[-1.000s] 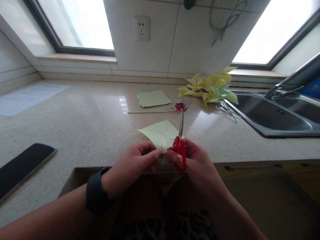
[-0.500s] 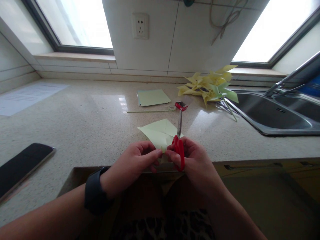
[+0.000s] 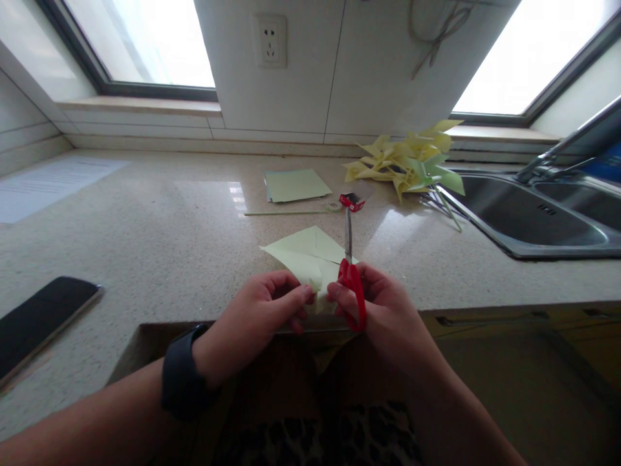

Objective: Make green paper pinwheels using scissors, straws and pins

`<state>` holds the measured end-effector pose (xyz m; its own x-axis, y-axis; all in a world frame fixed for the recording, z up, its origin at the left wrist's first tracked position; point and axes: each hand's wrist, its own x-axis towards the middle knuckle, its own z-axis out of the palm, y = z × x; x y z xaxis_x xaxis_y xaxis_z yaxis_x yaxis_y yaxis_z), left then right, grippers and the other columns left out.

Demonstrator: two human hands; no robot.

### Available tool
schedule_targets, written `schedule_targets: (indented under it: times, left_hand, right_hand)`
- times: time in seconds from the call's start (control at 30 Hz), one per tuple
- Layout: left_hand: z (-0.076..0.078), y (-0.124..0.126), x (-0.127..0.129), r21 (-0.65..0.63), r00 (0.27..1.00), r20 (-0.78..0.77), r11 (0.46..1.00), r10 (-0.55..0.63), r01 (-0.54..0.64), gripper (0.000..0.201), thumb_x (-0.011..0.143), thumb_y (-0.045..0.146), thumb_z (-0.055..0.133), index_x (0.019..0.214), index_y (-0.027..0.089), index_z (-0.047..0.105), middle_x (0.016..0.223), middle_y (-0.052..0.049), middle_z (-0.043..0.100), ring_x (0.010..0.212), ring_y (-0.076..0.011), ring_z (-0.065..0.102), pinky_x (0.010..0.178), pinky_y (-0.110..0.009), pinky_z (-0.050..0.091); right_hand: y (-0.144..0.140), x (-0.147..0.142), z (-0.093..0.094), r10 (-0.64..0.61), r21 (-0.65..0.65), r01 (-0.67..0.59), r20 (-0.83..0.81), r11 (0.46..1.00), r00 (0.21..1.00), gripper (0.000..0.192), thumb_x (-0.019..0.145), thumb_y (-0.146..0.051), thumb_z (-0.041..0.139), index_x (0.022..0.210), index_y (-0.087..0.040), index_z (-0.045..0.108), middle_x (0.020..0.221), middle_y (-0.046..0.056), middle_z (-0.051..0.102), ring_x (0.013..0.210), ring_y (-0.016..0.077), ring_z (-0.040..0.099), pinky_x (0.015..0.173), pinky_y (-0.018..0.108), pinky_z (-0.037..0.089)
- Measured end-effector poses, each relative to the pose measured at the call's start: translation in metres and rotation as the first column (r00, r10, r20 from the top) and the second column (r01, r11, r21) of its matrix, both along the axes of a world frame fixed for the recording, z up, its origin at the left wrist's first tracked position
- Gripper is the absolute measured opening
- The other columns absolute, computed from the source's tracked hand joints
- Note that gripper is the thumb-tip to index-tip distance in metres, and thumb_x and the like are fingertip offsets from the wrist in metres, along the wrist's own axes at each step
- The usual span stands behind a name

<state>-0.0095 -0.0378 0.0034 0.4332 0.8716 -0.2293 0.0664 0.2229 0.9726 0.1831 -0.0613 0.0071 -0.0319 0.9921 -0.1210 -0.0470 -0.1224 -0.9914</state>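
1. Since the earlier frame, the paper sheet point(image 3: 305, 254) had swung slightly to the left and the view had tipped downward, so the wall socket sat higher in the picture; both hands stayed at the near edge of the table point(image 3: 145, 239).
2. Pale green and folded, the paper sheet was held just above the table edge, between the two hands.
3. At its near corner the left hand point(image 3: 259, 310) had its grip pinched shut on the paper, thumb against fingertips.
4. Closed around the red handles, the right hand point(image 3: 383, 310) held the scissors point(image 3: 350, 259), whose blades pointed away over the sheet and looked nearly together.
5. Judged from its creases, the paper was light, thin and floppy, easy to tear or crumple; it was best held close beside the cutting line.
6. Finished yellow pinwheels point(image 3: 407, 162) lay near the sink point(image 3: 524, 220), well apart from the hands.
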Motion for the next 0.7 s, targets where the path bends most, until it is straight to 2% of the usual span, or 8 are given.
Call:
schedule_targets:
  times: [0.1,0.27,0.5,0.7]
  left_hand:
    - [0.001,0.000,0.000,-0.001,0.999,0.008,0.999,0.043,-0.043,0.031,0.089,0.045,0.070,0.087,0.014,0.068,0.071,0.000,0.068,0.059,-0.0108,0.061,0.058,-0.023,0.051]
    - [0.002,0.000,0.001,0.003,0.995,0.026,0.996,0.093,-0.094,0.030,0.091,0.043,0.067,0.087,0.013,0.067,0.067,0.001,0.067,0.053,-0.0083,0.060,0.055,-0.020,0.046]
    - [0.001,0.000,0.002,0.004,0.996,0.024,0.996,0.089,-0.089,0.029,0.090,0.042,0.068,0.084,0.014,0.065,0.067,0.001,0.067,0.053,-0.0091,0.061,0.054,-0.020,0.046]
    - [0.002,-0.001,0.002,-0.001,0.996,0.023,0.996,0.086,-0.086,0.028,0.090,0.041,0.068,0.085,0.013,0.066,0.068,0.001,0.067,0.053,-0.0084,0.061,0.054,-0.019,0.048]
  right_hand:
    - [-0.009,0.010,0.000,0.056,-0.039,-0.055,0.035,0.998,0.998,0.033,0.080,-0.049,0.077,0.077,-0.020,0.060,0.061,-0.004,0.059,0.052,0.0088,0.050,0.048,0.021,0.038]
    - [-0.032,0.028,-0.009,0.282,-0.161,-0.274,0.027,0.948,0.959,0.037,0.077,-0.044,0.081,0.072,-0.020,0.054,0.061,-0.005,0.050,0.051,0.0071,0.039,0.045,0.020,0.029]
    - [-0.044,0.041,-0.027,0.340,-0.238,-0.333,-0.015,0.912,0.940,0.043,0.077,-0.050,0.080,0.073,-0.019,0.051,0.068,-0.003,0.045,0.059,0.0085,0.034,0.050,0.022,0.025]
    - [-0.041,0.044,-0.032,0.393,-0.239,-0.391,-0.041,0.889,0.919,0.043,0.081,-0.050,0.077,0.074,-0.018,0.050,0.067,-0.004,0.043,0.057,0.0069,0.034,0.049,0.021,0.024]
